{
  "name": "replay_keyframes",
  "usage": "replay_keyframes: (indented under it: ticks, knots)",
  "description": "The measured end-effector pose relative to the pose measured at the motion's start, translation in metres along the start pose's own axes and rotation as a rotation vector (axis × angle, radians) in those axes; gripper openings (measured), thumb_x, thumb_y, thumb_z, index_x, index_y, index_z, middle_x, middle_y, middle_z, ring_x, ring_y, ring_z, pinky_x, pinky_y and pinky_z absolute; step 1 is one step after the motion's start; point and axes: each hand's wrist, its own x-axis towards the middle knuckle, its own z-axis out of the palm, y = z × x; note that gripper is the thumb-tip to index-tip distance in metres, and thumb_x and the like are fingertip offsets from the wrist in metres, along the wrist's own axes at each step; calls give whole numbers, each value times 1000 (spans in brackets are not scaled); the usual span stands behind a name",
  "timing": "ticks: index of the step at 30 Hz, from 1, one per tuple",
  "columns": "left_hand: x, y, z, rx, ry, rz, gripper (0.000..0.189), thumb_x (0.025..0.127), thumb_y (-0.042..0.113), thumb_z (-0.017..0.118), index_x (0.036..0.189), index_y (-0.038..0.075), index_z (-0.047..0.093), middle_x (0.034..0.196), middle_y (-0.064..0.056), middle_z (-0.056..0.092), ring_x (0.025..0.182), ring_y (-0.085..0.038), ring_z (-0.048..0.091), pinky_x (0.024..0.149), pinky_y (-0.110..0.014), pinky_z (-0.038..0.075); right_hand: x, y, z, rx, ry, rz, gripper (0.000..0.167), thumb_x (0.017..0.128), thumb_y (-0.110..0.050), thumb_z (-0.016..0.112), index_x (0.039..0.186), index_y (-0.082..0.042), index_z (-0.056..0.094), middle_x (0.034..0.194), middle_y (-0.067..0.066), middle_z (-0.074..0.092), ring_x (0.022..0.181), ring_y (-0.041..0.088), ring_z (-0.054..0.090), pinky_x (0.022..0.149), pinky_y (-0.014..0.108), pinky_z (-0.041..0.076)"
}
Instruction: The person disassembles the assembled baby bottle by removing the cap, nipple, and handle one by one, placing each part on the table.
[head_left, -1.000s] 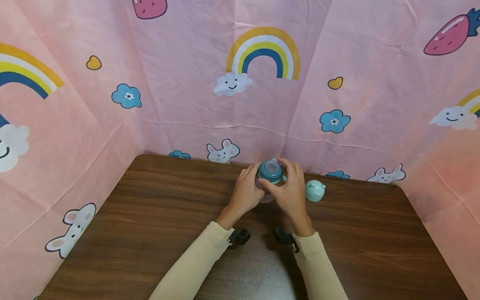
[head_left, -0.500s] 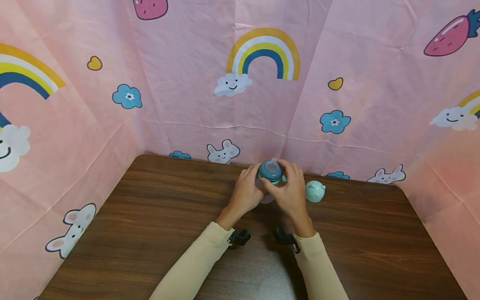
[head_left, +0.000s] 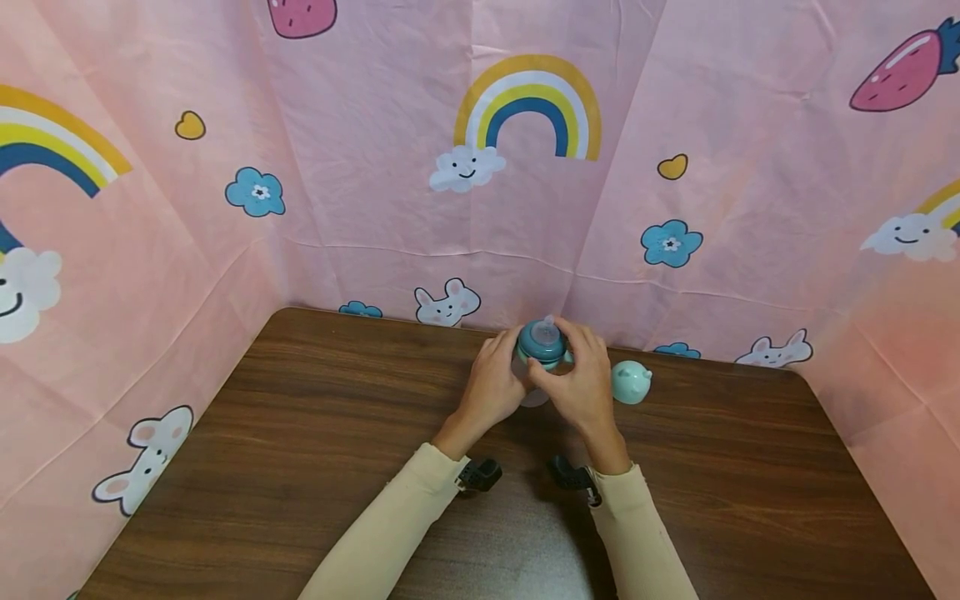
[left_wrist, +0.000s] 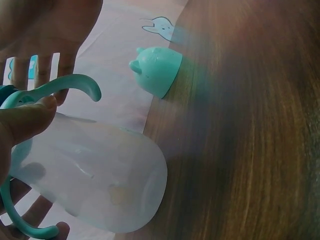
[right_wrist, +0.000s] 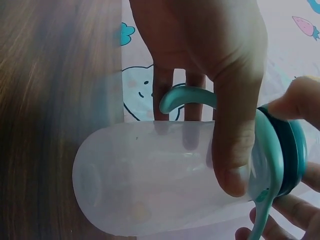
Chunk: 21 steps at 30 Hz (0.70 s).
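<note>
Progress, as judged: cap off and set aside; collar seated on the bottle, being turned or held by hand; whether it is tight cannot be told; cap not yet back on

Sleeves (head_left: 390, 525): cream, entering from the near edge, a small black wrist camera on each

Table (head_left: 262, 467): dark wood, rounded corners

Left hand (head_left: 491, 387): fingers wrapped round the left side of the bottle, thumb pressed on its clear wall

Right hand (head_left: 581, 392): fingers curled round the collar and upper part of the bottle from the right

Bottle (head_left: 540, 354): baby bottle, clear frosted body, teal collar, pale teat, two curved teal handles; upright toward the far middle of the table, clasped between both hands, base touching the table in the wrist views

Cap (head_left: 630, 382): mint green, domed, small ears; on the table just right of the right hand, apart from it

Backdrop (head_left: 480, 167): pink cloth, rainbows, clouds, bunnies, behind the far edge
</note>
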Motion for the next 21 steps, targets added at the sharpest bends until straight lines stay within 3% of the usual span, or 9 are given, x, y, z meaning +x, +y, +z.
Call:
replay_keyframes:
  ticks: [9, 14, 21]
  knots:
    - [0, 0, 1, -2, -37, -46, 66, 90, 9, 88, 149, -4, 59, 142, -20, 68, 126, -42, 63, 112, -58, 50, 0, 0, 1, -24, 6, 34, 82, 77, -32, 104, 145, -6, 68, 135, 18, 68, 117, 39, 57, 102, 53, 42]
    - [0, -1, 1, -13, -41, -60, 67, 91, 10, 88, 149, -4, 59, 144, -20, 67, 127, -42, 62, 113, -59, 49, 0, 1, 1, -43, 21, 44, 83, 76, -34, 105, 144, -6, 68, 125, 19, 64, 112, 40, 57, 98, 52, 41]
    - [0, -2, 2, -18, -33, -44, 67, 91, 10, 89, 149, -5, 59, 143, -20, 67, 128, -42, 62, 113, -59, 49, -1, 2, 1, -33, 8, 44, 77, 80, -32, 102, 143, -5, 68, 124, 19, 64, 111, 40, 57, 98, 52, 41]
